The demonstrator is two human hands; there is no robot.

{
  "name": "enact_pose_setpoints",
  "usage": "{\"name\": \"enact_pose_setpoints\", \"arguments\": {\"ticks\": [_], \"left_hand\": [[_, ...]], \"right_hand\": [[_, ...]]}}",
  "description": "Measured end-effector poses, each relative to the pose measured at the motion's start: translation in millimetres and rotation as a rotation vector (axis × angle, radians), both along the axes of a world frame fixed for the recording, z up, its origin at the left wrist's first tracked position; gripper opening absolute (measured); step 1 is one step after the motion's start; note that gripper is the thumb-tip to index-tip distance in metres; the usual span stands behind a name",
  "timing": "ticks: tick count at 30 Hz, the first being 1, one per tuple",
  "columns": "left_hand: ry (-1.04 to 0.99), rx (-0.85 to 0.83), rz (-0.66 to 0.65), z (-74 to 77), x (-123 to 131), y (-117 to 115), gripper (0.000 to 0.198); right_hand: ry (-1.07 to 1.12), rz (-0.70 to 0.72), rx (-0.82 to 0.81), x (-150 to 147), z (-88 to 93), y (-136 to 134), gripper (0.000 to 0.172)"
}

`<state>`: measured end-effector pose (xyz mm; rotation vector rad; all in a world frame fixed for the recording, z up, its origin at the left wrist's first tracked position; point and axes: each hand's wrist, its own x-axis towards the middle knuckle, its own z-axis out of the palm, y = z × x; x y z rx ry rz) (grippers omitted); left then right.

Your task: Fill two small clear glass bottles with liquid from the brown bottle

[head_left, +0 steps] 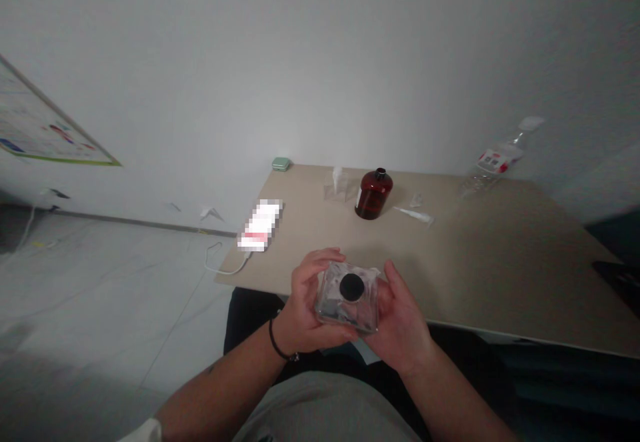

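Both my hands hold a square transparent glass bottle (347,299) with a round black top, just over the near edge of the table. My left hand (306,302) grips its left side, with the fingers curling over the upper corner. My right hand (400,322) supports its right side and underside. A dark band circles my left wrist. Part of the bottle's lower side is hidden by my fingers, and its contents are hard to make out.
On the beige table (500,262) stand an amber glass bottle (373,195), a transparent packet (336,190) and a white tube (415,215). A pixelated phone-like object (260,225) has a white cable (225,265). A plastic bottle (495,162) lies at the back right.
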<state>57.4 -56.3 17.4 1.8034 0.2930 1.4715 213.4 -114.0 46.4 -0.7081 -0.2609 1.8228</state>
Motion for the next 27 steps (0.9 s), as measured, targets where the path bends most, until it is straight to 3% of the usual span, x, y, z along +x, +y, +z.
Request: {"name": "enact_pose_setpoints", "arguments": {"ticks": [5,9,13,18,21,27], "left_hand": [[-0.111,-0.007,0.066,-6.8,14.9,-10.8,0.079],[-0.145,0.04,0.195,-14.6,19.5,-10.5,0.079],[-0.068,0.148,0.287,-19.1,16.8,-4.4,0.081],[-0.007,0.188,0.364,-18.5,7.3,-1.1,0.087],[-0.001,0.173,0.334,-21.3,5.6,-4.7,0.086],[0.06,0.128,0.177,-21.3,11.6,-15.6,0.086]], "right_hand": [[0.075,-0.078,-0.003,-5.8,5.3,-3.8,0.048],[0.103,-0.027,0.049,-12.8,-0.2,-7.1,0.051],[0.106,-0.023,0.052,-16.0,-2.7,-14.6,0.052],[0.082,0.018,0.065,-4.9,3.0,-28.5,0.066],[0.065,-0.018,0.068,4.0,1.3,-31.6,0.068],[0.098,-0.031,0.035,-1.0,-9.7,-26.9,0.05]]}}
